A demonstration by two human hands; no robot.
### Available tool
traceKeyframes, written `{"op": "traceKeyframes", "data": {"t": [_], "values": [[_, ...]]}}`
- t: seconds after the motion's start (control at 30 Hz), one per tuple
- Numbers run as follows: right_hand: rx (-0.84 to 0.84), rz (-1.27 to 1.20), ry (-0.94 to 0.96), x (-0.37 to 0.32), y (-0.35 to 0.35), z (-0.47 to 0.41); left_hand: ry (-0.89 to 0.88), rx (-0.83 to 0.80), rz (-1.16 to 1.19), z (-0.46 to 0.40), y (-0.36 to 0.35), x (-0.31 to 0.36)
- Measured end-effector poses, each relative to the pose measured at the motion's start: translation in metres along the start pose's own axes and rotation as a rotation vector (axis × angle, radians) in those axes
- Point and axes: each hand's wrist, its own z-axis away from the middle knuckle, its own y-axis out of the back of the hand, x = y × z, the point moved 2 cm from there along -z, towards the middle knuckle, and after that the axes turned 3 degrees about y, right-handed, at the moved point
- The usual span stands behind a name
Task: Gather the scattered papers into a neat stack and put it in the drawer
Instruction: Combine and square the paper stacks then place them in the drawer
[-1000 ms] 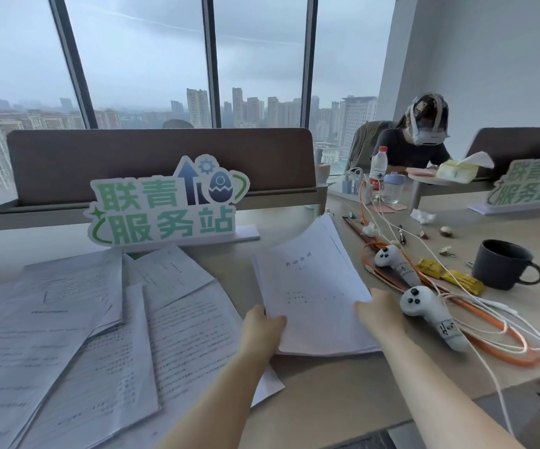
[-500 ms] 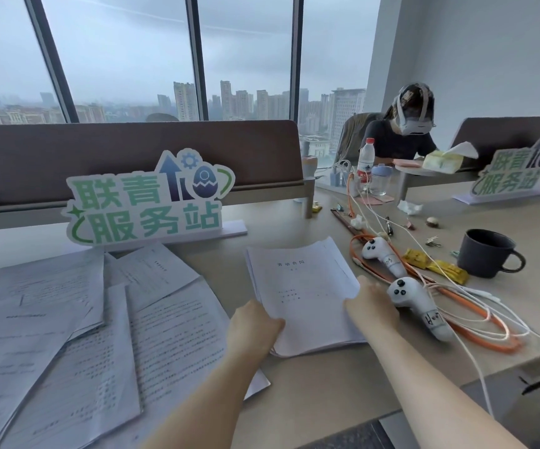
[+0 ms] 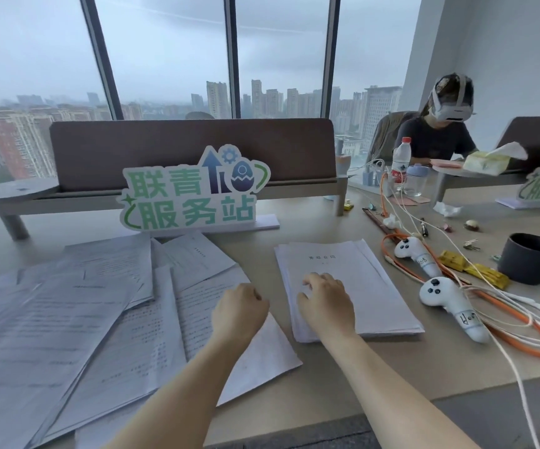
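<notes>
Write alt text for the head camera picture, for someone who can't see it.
A person's right hand rests on a neat paper stack on a desk, while the left hand, fingers curled, hovers over scattered papers. A green sign, two white controllers, cables and a dark mug surround them.

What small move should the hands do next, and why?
Probably the left hand should pick up the nearest loose sheets: they lie scattered beside the stack, which the right hand rests on.
</notes>
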Motion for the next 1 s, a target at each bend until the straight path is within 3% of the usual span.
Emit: {"op": "traceKeyframes", "data": {"t": [0.37, 0.63, 0.83, 1.0], "values": [[-0.426, -0.130, 0.147, -0.131, -0.050, 0.026, 0.162, 0.188, -0.226, 0.016, 0.093, -0.113], [-0.561, -0.284, -0.013, -0.180, -0.070, 0.028, 0.494, -0.059, -0.305, 0.030, 0.134, -0.185], [-0.577, -0.473, -0.219, -0.190, -0.089, 0.021, 0.468, -0.030, -0.385, 0.029, 0.139, -0.197], [-0.668, -0.470, -0.217, -0.200, -0.096, 0.018, 0.350, 0.046, -0.475, 0.025, 0.149, -0.199]]}}
